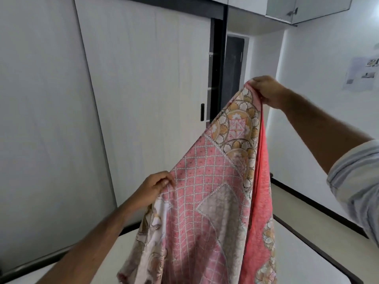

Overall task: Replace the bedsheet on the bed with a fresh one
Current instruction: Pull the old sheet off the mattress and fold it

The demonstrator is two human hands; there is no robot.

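We see the right hand (pixel 266 92) raised high, its fingers curled down over a bunched edge of the bedsheet (pixel 213 191), gripping the cloth at its topmost point. The right forearm runs down and to the right of the bedsheet to a rolled, pale striped sleeve (pixel 354 181).

The left hand (pixel 156 186) sits lower, at the left edge of the bedsheet, where thumb and fingers pinch the fabric. We can see the fingers closed on the cloth, though their tips are partly hidden by it.

Between the two hands the bedsheet hangs as a slanting sheet, falling away below them and out of the bottom of the view. Its face shows a pink lattice print with a floral border in orange and white near the top, a pale grey diamond patch in the middle, and a plain coral fold down its right side.

Below the bedsheet lies the bed (pixel 287 253), a bare pale surface with a dark frame edge running along its right side; we cannot tell whether the hanging cloth touches it.

Behind the bedsheet stand the white sliding doors of a wardrobe (pixel 133 89), with a dark gap open just above the bedsheet's top. To the right of the bedsheet is a white wall with some papers (pixel 362 74) stuck on it.
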